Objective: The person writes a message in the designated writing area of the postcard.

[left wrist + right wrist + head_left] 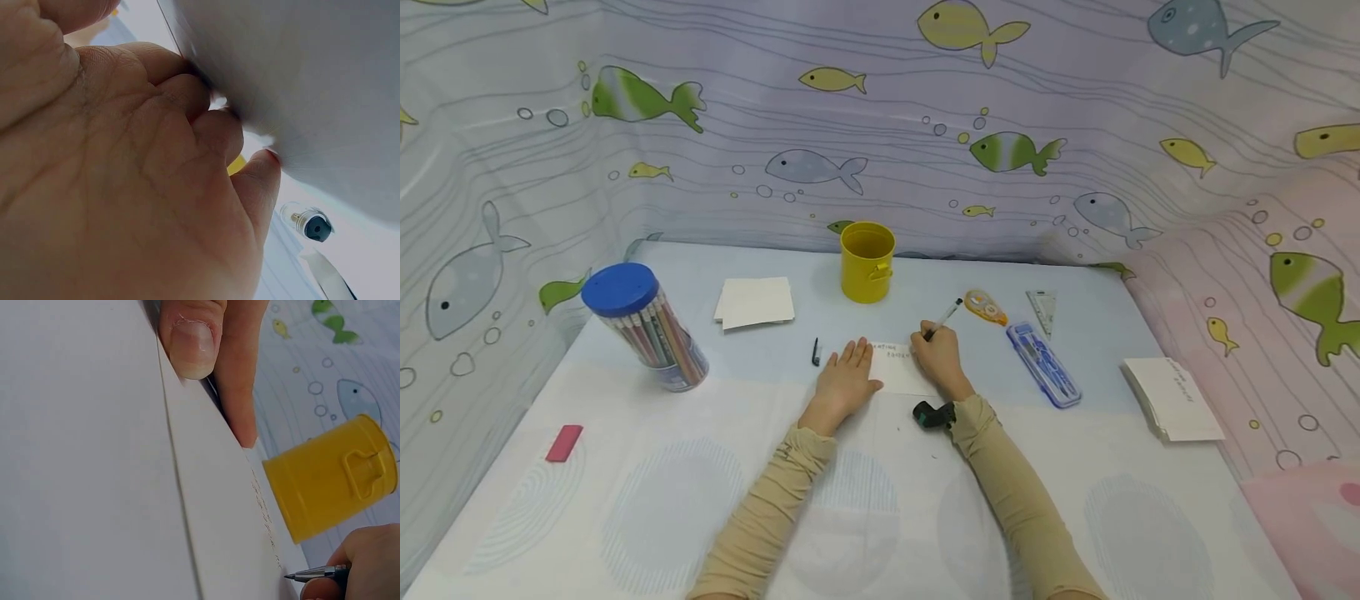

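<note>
A white card (904, 379) with small handwriting along its upper part lies in front of the person. The left hand (844, 382) rests flat on the card's left side, fingers stretched out. At the card's right side, the right hand (940, 357) pinches a black-and-clear pen (953, 308); in the right wrist view its metal tip (300, 575) is at the end of the line of writing. A black pen cap (816, 352) lies left of the left hand. The left wrist view shows the left palm (137, 181) close up over the white surface.
Behind the card stands a yellow bucket (867, 275). White cards (756, 302) and a tub of pens (658, 342) are at left, with a red eraser (564, 443). Correction tape (985, 307), a set square (1042, 310), a blue case (1043, 365) and a card stack (1176, 400) lie right.
</note>
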A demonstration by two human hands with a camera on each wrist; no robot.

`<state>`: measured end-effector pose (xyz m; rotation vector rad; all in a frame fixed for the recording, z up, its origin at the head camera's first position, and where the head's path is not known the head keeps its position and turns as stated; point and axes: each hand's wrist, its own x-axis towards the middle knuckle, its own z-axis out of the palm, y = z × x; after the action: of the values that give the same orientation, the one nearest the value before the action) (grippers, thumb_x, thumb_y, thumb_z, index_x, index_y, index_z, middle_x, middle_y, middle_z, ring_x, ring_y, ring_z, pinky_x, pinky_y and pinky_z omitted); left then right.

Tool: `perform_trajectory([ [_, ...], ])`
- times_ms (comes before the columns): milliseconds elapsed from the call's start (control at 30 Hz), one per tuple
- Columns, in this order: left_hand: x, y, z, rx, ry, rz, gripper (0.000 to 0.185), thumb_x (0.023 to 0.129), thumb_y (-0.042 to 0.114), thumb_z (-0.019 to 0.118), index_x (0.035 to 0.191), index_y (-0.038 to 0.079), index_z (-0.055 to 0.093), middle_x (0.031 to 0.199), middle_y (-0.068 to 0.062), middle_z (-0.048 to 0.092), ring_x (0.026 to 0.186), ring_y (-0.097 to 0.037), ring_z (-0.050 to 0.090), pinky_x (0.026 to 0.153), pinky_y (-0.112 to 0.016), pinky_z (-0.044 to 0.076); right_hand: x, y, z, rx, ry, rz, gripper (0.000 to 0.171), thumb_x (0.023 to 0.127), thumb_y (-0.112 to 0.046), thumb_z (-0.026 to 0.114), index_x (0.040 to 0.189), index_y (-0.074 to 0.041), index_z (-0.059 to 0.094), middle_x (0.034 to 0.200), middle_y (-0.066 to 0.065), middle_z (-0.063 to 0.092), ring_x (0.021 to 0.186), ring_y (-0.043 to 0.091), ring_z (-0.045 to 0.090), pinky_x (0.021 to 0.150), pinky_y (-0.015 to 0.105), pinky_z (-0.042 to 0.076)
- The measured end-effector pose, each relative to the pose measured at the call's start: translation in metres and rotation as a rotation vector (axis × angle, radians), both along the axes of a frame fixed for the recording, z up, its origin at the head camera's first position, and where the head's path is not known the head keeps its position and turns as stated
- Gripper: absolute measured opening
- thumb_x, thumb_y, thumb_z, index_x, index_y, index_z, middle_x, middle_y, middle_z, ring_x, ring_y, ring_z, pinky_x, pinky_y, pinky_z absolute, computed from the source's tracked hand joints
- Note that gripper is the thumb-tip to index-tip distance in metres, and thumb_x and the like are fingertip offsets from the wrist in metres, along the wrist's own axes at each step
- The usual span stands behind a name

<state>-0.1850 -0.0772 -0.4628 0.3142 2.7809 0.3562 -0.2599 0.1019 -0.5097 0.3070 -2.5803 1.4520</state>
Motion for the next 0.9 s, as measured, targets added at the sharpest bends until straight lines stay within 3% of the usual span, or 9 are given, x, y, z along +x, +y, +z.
perform_trajectory([
  [467,-0.0011,0.0008,-0.0005,-0.004,0.004,-0.001,0.071,0.101,0.04,0.047,0.154,0.002,0.019,0.163,-0.013,0.013,0.152,-0.029,0.012,0.124,-0.048,0.015,-0.0021,0.0,0.0005,0.066,-0.018,-0.018,0.04,0.088,-0.004,0.047,0.055,-0.015,0.029,0.044,-0.01,0.019,0.042,0.006,0.012,0.041,0.02,0.014],
  [900,-0.0004,0.0006,0.0001,-0.003,0.007,-0.001,0.07,0.101,0.039,0.047,0.153,0.001,0.02,0.163,-0.013,0.014,0.152,-0.029,0.013,0.123,-0.048,0.015,-0.0011,-0.0001,0.0017,0.037,-0.028,-0.005,0.04,0.087,-0.004,0.049,0.054,-0.015,0.03,0.045,-0.008,0.022,0.043,0.007,0.015,0.042,0.019,0.015],
])
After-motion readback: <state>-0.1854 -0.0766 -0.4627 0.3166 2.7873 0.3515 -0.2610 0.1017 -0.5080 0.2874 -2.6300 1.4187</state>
